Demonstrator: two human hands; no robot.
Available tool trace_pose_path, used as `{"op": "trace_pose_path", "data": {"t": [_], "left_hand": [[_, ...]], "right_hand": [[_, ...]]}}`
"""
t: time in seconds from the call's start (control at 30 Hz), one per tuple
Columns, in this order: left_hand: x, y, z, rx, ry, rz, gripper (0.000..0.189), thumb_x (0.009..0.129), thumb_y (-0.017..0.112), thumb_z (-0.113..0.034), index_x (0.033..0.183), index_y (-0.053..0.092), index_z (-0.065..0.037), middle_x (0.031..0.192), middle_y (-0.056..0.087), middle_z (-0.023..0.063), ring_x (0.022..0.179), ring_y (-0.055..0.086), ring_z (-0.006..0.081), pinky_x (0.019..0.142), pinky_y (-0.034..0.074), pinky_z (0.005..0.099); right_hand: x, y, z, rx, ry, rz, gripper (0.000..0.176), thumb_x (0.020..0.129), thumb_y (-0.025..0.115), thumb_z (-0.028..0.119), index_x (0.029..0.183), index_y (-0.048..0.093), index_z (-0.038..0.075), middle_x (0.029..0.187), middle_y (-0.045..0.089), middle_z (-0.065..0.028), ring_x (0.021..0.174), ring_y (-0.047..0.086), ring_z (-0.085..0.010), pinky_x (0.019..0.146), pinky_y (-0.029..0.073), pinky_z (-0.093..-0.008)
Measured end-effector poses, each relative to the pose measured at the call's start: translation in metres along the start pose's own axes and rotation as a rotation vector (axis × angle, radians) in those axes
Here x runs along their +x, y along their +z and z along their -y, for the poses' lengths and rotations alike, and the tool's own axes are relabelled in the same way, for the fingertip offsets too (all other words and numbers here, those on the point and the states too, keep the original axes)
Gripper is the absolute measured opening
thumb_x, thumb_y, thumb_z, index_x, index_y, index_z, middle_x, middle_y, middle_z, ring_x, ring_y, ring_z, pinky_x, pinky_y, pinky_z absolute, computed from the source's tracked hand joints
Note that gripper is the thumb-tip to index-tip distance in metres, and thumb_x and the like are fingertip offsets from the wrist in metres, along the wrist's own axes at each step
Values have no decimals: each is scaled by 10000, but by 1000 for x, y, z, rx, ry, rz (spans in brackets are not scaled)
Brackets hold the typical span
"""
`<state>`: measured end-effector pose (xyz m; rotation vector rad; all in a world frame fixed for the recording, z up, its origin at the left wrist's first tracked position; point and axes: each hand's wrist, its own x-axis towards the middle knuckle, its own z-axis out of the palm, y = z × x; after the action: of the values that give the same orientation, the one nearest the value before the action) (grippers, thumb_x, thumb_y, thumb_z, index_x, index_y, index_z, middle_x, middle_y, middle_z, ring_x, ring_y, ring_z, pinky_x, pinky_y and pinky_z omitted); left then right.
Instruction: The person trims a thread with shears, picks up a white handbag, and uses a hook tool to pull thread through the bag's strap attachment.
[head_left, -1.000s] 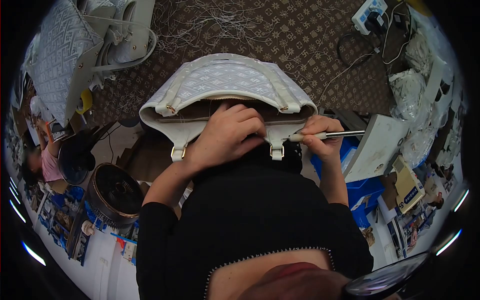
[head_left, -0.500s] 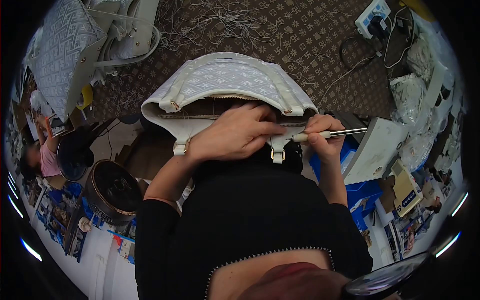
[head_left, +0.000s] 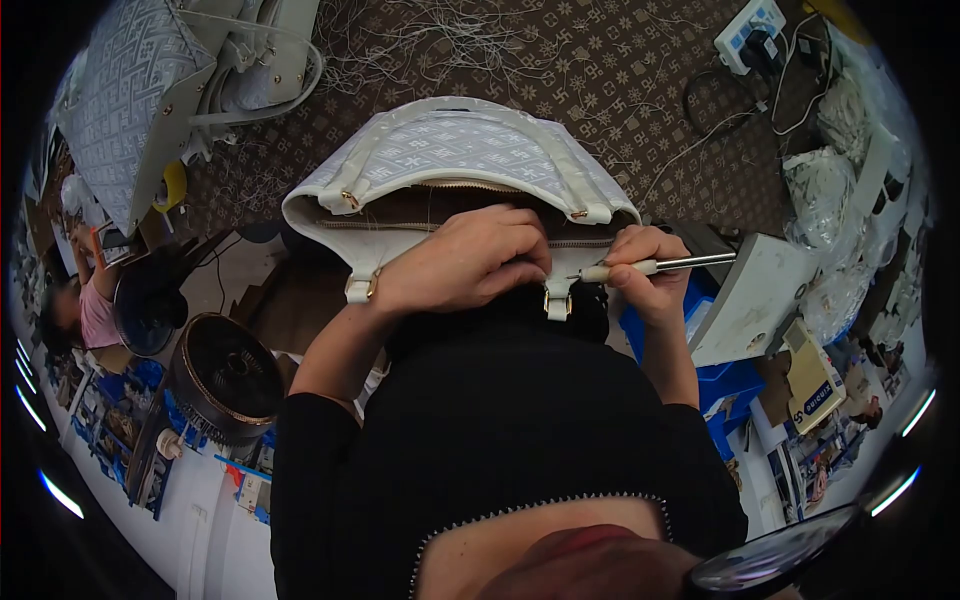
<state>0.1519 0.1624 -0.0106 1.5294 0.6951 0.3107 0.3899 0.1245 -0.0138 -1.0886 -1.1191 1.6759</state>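
A pale patterned handbag (head_left: 450, 150) lies at the table's near edge, its zipped mouth gaping toward me. My left hand (head_left: 475, 262) is closed at the bag's near rim, its fingers curled over the edge; what they pinch is hidden. Between the thumb and fingers of my right hand (head_left: 650, 270) is a pen-like tool (head_left: 695, 262) with a pale grip and a metal shaft. Its thin tip points left, just above the strap tab with a gold buckle (head_left: 558, 300).
Other patterned bags (head_left: 135, 110) stand at the upper left. Loose threads (head_left: 460, 35) lie on the brown patterned cloth. A power strip (head_left: 750, 35) is at the upper right, above plastic-wrapped items (head_left: 825, 190). Another person (head_left: 98, 305) sits at the far left.
My left hand's fingers have drawn back left and curled in, away from the tool tip. The right hand has barely moved, and the near strap tab has shifted slightly.
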Motion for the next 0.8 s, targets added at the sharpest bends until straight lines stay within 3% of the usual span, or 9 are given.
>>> {"op": "trace_pose_path", "data": {"t": [0.8], "left_hand": [[3, 1, 0, -48, -60, -30, 140, 860, 564, -160, 917, 547, -33, 885, 557, 109, 845, 566, 282, 721, 457, 372]], "right_hand": [[5, 3, 6, -201, 8, 80, 82, 713, 702, 32, 771, 649, 9, 662, 605, -62, 571, 556, -113, 510, 404, -222]]}}
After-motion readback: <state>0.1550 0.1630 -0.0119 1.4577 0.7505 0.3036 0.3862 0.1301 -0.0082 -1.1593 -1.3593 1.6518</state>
